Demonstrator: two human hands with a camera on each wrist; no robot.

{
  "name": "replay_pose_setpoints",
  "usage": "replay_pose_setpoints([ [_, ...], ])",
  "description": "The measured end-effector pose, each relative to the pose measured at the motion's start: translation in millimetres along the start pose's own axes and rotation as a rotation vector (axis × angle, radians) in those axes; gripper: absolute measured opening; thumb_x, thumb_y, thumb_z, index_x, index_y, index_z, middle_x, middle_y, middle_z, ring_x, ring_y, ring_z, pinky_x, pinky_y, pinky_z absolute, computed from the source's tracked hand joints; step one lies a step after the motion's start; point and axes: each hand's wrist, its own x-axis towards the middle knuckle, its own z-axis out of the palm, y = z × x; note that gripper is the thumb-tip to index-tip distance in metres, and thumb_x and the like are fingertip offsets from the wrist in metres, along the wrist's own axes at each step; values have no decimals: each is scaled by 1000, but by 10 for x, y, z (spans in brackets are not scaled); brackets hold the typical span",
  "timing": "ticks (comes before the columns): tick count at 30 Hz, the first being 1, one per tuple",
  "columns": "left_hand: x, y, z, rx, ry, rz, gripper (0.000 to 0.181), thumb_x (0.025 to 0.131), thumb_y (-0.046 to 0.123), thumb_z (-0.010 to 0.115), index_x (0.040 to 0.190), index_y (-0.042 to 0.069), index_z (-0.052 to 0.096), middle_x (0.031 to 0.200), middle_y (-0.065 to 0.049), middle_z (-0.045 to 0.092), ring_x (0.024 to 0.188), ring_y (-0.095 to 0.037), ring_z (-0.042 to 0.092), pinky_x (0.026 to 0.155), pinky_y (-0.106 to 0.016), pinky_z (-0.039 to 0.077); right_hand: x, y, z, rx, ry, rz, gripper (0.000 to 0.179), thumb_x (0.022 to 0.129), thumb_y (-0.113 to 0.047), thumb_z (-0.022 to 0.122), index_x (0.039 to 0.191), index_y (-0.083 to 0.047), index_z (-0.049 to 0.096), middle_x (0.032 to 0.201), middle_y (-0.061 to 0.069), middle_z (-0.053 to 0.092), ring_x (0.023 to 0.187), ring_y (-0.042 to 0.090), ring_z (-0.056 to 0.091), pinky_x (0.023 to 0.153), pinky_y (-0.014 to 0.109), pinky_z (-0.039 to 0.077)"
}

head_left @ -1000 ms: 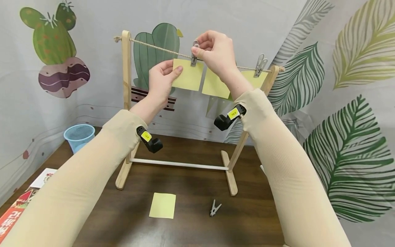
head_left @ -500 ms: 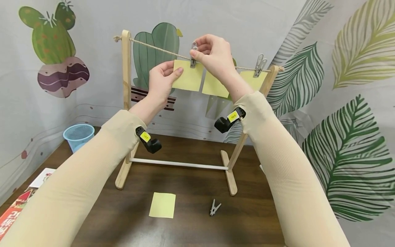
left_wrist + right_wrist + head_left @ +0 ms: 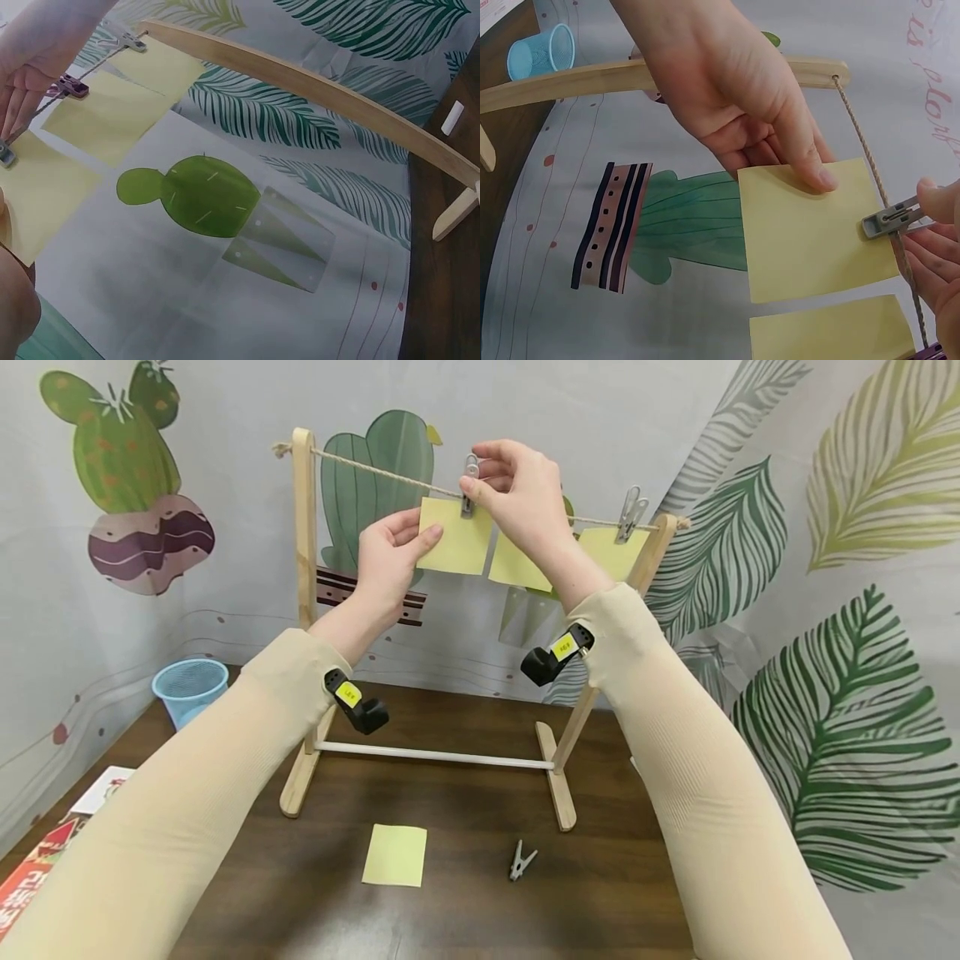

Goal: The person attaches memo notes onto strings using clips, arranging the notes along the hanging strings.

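Note:
My left hand [image 3: 388,560] pinches the left edge of a yellow paper square [image 3: 452,539], thumb in front and fingers behind. Between thumb and fingers, my right hand [image 3: 525,493] grips the handles of a grey clothespin [image 3: 892,217]. Its tip sits over the paper's top edge at the twine [image 3: 375,470]. Right beside this sheet hangs a second yellow square [image 3: 517,560], partly behind my right wrist; a purple clothespin [image 3: 73,86] is at its top in the left wrist view. Further right, another yellow square [image 3: 611,550] hangs from a grey clothespin [image 3: 632,517].
A wooden stand [image 3: 303,527] carries the twine, with a white crossbar [image 3: 435,754] low down. On the brown table [image 3: 465,910] lie a loose yellow square [image 3: 395,856] and a grey clothespin [image 3: 521,862]. A blue mesh basket [image 3: 190,689] stands at the left.
Both hands keep their hold on the paper and the clothespin, with only slight shifts. The whole head view has moved a little; the things on the table lie as before.

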Motion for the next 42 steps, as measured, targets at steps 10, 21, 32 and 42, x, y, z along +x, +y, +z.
replay_pose_setpoints([
  [10,-34,-43,-95,2,5,-17,38,90,8,70,126,-3,62,115,-15,70,90,-7,68,82,-19,52,2,-25,27,-20,20,-28,42,92,-21,69,131,-6,60,123,10,68,109,12,67,93,18,50],
  [21,-72,-114,-172,-11,17,-33,38,89,6,71,124,-4,63,101,-5,72,85,-6,66,83,-23,51,-32,-14,32,46,44,-66,45,92,-17,69,133,-3,57,129,12,65,116,14,64,96,17,48],
  [32,-175,-246,-279,-78,20,-45,34,89,4,70,121,-4,64,88,3,73,78,-8,70,76,-18,52,-139,93,46,144,115,-112,53,91,-12,69,140,-3,50,139,9,58,126,12,57,103,15,42],
  [42,-368,-376,-428,-103,-9,-45,26,91,5,67,116,-1,65,84,8,74,83,-6,71,75,-16,52,-403,288,80,240,183,-228,45,91,-4,67,133,2,54,132,15,62,121,17,60,103,22,45],
])
